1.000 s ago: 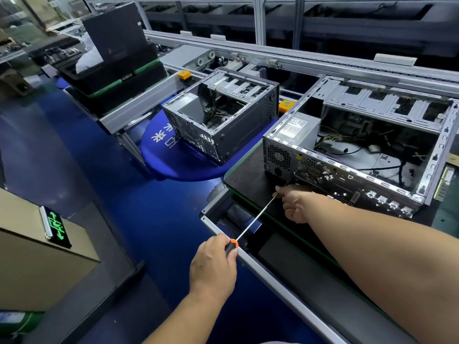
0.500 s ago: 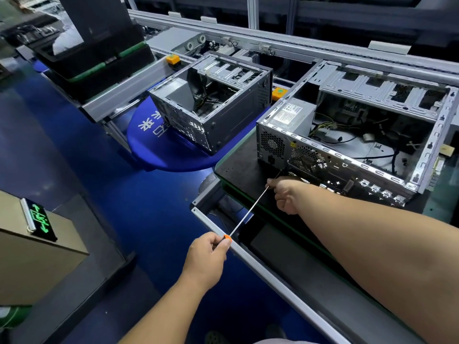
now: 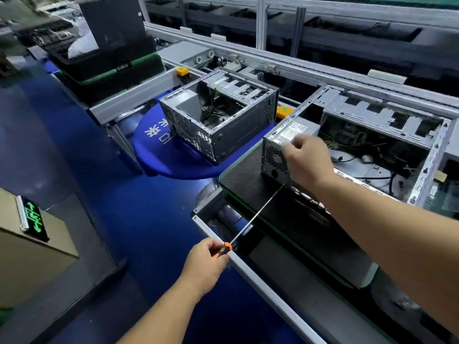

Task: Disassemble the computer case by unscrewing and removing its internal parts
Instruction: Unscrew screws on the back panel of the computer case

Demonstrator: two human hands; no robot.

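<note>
Left hand [image 3: 207, 260] grips screwdriver [image 3: 253, 217], shaft slanting up-right to the computer case [image 3: 347, 155] rear; right hand [image 3: 306, 158] (curled, contents unclear) hovers nearer.

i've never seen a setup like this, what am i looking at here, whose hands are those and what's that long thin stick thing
This is filmed from a camera worn on a person's head, looking down at their own two bare hands; there is no robot. They stand at a factory line where opened computer cases sit on black pallets. The near computer case has its side off, so you see cables and a grey power supply box inside. A second open case sits further back. The long thin stick is a screwdriver: the left hand grips its orange handle, and the tip reaches the case's rear panel. The right hand is raised by the power supply, fingers curled; it is blurred, so whether it holds anything is unclear.
</note>
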